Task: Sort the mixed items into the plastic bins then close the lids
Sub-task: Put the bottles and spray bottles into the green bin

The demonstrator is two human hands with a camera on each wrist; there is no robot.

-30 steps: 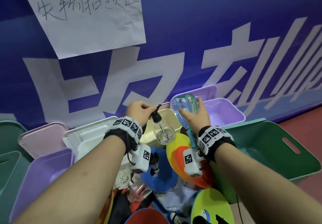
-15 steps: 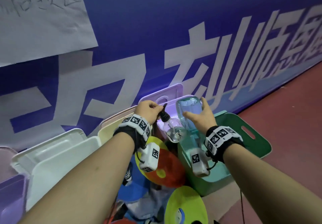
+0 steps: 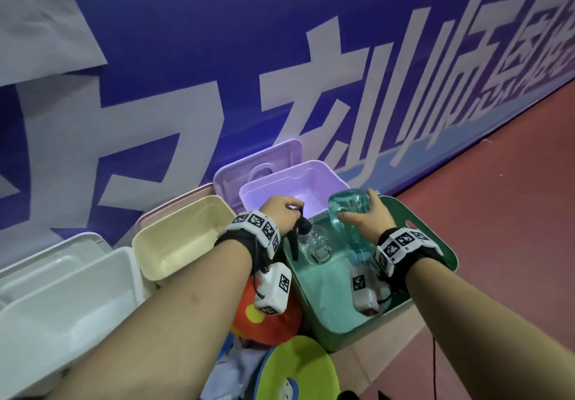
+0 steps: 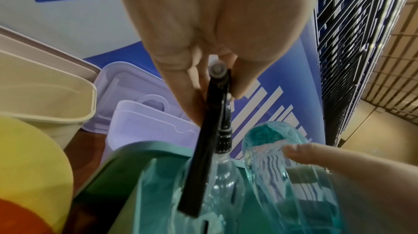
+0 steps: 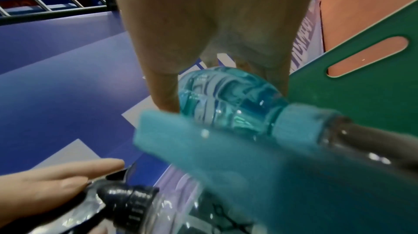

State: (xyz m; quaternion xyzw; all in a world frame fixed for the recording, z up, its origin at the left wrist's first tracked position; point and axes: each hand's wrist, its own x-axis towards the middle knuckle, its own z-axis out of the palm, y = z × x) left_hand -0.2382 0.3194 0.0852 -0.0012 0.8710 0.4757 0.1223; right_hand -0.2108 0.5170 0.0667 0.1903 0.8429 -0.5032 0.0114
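My left hand (image 3: 281, 213) pinches the black trigger head of a clear spray bottle (image 3: 314, 247), which hangs neck-up over the green bin (image 3: 323, 315). In the left wrist view the black sprayer (image 4: 217, 98) runs down from my fingers to the clear bottle body (image 4: 217, 180). My right hand (image 3: 367, 220) grips the base of a teal spray bottle (image 3: 351, 213), turned head-down into the same bin. The right wrist view shows the teal bottle (image 5: 226, 98) between my fingers and its blue sprayer head (image 5: 214, 141) close to the camera.
The green bin's lid (image 3: 417, 237) stands open behind my right wrist. An open purple bin (image 3: 292, 188), a cream bin (image 3: 180, 237) and white bins (image 3: 68, 300) line the blue banner wall. Coloured discs (image 3: 298, 368) and mixed items lie below my arms. Red floor lies to the right.
Both hands have carried their bottles to the right, from above the cream and purple bins to over the green bin, and lowered them into it. My head view swung right too.
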